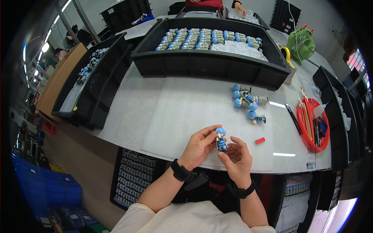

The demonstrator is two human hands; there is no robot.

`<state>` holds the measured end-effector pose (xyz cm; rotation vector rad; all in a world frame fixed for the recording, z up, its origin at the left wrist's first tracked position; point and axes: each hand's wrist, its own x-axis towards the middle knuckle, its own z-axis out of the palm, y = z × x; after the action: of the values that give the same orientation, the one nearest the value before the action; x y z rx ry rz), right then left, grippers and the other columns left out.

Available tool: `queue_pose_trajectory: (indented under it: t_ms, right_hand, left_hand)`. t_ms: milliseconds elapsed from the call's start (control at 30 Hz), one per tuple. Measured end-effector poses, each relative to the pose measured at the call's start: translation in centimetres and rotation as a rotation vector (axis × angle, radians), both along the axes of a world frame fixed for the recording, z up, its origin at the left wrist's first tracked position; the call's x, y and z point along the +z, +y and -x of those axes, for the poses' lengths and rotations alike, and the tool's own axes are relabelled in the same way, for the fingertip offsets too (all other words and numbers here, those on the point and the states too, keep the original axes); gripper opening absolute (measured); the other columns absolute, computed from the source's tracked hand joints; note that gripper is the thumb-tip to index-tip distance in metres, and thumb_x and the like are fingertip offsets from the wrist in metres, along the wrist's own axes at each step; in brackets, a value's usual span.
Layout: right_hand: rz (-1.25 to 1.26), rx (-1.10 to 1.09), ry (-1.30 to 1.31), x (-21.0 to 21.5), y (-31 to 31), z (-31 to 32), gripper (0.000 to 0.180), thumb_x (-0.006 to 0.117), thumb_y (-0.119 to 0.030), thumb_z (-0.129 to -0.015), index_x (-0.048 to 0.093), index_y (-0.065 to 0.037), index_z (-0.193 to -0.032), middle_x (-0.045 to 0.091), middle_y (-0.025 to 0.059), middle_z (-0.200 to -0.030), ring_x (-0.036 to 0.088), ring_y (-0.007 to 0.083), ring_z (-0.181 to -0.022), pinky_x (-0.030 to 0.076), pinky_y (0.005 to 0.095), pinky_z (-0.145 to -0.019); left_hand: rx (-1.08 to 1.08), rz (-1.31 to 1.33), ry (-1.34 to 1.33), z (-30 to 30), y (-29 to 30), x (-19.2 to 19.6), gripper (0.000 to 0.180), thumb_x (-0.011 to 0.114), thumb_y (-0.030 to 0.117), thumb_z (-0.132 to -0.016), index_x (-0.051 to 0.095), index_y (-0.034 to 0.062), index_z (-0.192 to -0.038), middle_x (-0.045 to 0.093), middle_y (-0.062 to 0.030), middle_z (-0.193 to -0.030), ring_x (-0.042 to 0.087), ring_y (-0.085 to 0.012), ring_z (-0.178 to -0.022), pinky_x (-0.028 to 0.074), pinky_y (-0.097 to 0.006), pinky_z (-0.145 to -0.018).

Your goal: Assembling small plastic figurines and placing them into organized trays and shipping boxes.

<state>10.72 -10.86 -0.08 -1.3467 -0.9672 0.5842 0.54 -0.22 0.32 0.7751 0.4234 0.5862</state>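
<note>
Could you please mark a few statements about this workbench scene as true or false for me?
1. Both hands hold one small blue-haired figurine. True: the left hand and the right hand grip it together.
2. A red tray of brushes sits to the person's left. False: it sits to the right.
3. A few loose figurines lie on the white mat beyond the hands. True.
4. The big black bin ahead is empty. False: rows of figurines fill its far part.
5. The green fan stands at the far right. True.
</note>
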Motion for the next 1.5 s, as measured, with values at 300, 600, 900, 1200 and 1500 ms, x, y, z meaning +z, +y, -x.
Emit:
queue_pose_trajectory:
  t_ms: [300,600,900,1200,1500]
  right_hand:
    - [-0.005,-0.004,0.029,-0.23,-0.03,0.08,0.043,0.067,-0.008,-0.075,0.046,0.001,-0.112,0.056,0.0067,-0.083,0.055,0.0099,-0.070,0.047,0.0201,-0.061]
    - [0.011,0.031,0.120,0.02,-0.24,-0.14,0.030,0.051,-0.013,-0.087,0.046,0.003,-0.112,0.054,0.0060,-0.078,0.055,0.0104,-0.067,0.045,0.0212,-0.060]
    - [0.025,0.040,0.131,0.04,-0.26,-0.15,0.029,0.050,-0.015,-0.088,0.047,0.003,-0.111,0.056,0.0069,-0.079,0.057,0.0115,-0.070,0.046,0.0222,-0.061]
    - [0.026,0.040,0.131,0.08,-0.28,-0.16,0.029,0.049,-0.015,-0.089,0.047,0.002,-0.112,0.056,0.0072,-0.079,0.057,0.0115,-0.070,0.045,0.0222,-0.061]
    - [0.021,0.045,0.128,0.09,-0.26,-0.14,0.029,0.049,-0.013,-0.088,0.047,0.002,-0.113,0.056,0.0069,-0.079,0.057,0.0114,-0.069,0.045,0.0221,-0.061]
  left_hand:
    - [0.018,-0.026,0.010,0.03,-0.09,-0.01,0.030,0.042,0.014,-0.091,0.046,0.0023,-0.118,0.057,-0.0058,-0.098,0.056,-0.0141,-0.090,0.046,-0.026,-0.079]
    - [0.012,-0.015,-0.026,0.04,-0.07,-0.02,0.031,0.044,0.015,-0.090,0.046,0.0033,-0.118,0.057,-0.0066,-0.102,0.055,-0.0146,-0.092,0.045,-0.029,-0.081]
    - [0.016,-0.022,-0.035,0.01,-0.04,-0.19,0.030,0.044,0.015,-0.090,0.046,0.0031,-0.118,0.057,-0.0082,-0.103,0.055,-0.0155,-0.092,0.046,-0.030,-0.082]
    - [0.020,-0.026,-0.018,0.02,-0.07,-0.06,0.031,0.045,0.016,-0.090,0.047,0.0034,-0.118,0.057,-0.0080,-0.102,0.056,-0.0153,-0.091,0.046,-0.029,-0.081]
    - [0.018,-0.018,-0.028,0.03,-0.05,-0.15,0.030,0.043,0.016,-0.090,0.047,0.0036,-0.118,0.057,-0.0074,-0.102,0.056,-0.0155,-0.092,0.046,-0.030,-0.082]
